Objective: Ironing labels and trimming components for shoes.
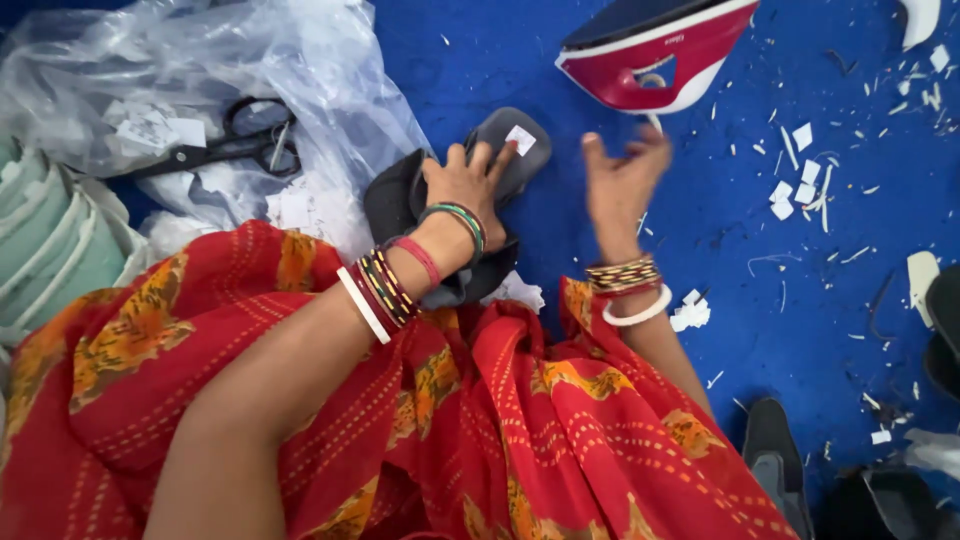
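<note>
Fingers of left hand (470, 185) press soft, rounded grey insole (515, 150).

The person wears a red draped garment (500, 420) printed with orange flower patches and rows of small yellow dashes. Both forearms are bare of sleeves. Back from the fingers of the left hand (470, 185) sit green, pink, dark striped, red and white bangles (400, 280). Behind the right hand (622, 185) sit gold-striped, red and white bangles (628, 288).
</note>
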